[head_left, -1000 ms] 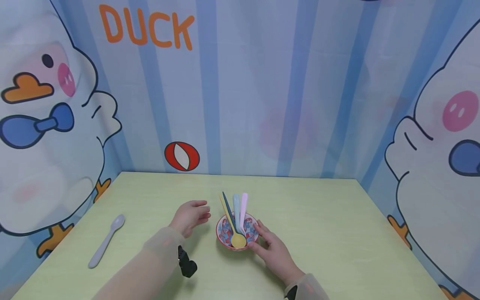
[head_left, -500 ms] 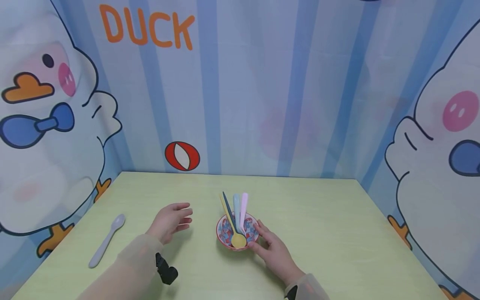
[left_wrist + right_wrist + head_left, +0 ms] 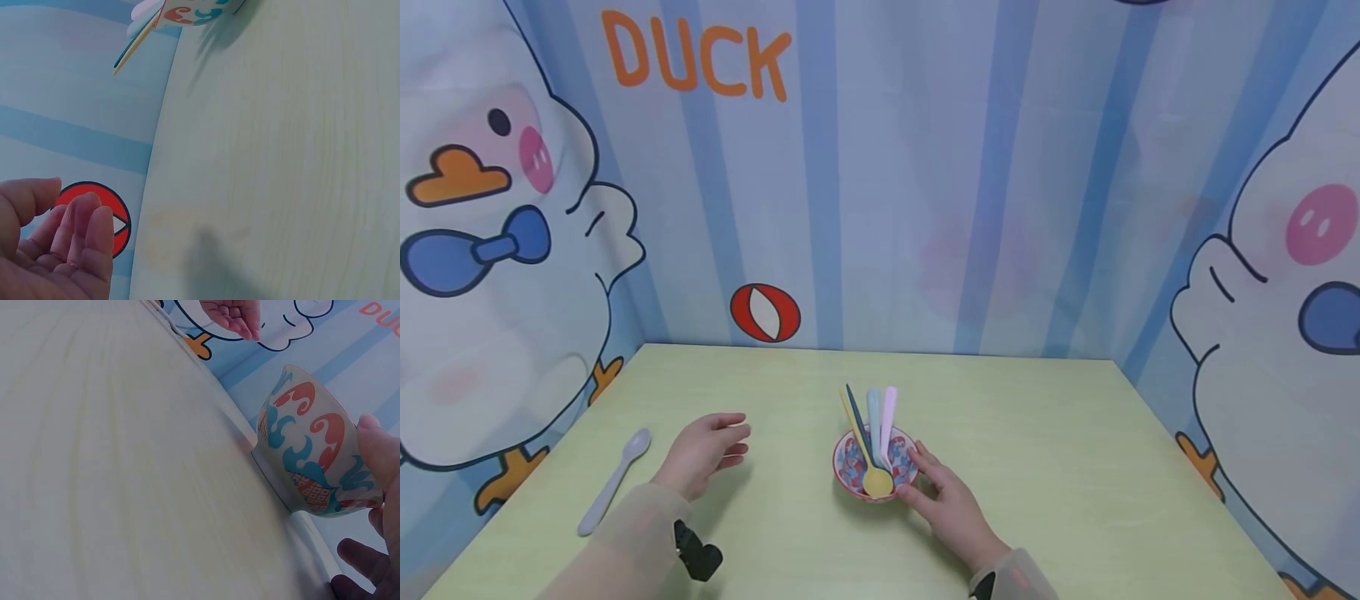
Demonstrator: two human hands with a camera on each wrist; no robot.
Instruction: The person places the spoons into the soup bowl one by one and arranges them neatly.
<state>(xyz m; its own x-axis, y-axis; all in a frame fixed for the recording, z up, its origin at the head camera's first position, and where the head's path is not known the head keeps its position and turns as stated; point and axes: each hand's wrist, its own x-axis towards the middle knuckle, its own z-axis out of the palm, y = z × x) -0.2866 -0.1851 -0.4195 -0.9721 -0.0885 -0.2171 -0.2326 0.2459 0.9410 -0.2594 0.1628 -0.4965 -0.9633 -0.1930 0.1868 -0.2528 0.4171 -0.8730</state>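
Note:
A small patterned bowl point(image 3: 848, 471) stands on the table, with several utensils leaning in it. Among them are a yellow spoon point(image 3: 877, 482), a dark blue handle point(image 3: 853, 407), a light blue handle point(image 3: 873, 414) and a pink handle point(image 3: 888, 410). My right hand point(image 3: 953, 507) holds the bowl by its right side; in the right wrist view the thumb lies near the rim of the bowl point(image 3: 312, 447). A pale lilac spoon point(image 3: 613, 487) lies at the left of the table. Between that spoon and the bowl hovers my left hand point(image 3: 703, 454), holding nothing, fingers loosely bent.
The pale yellow-green table point(image 3: 1060, 467) ends at a striped blue curtain point(image 3: 902, 208) at the back. Printed ducks flank the table on both sides. A black wrist strap point(image 3: 697, 553) is on the left sleeve.
My left hand has moved left, away from the bowl and closer to the lilac spoon. The right hand, the bowl and its utensils have stayed in place.

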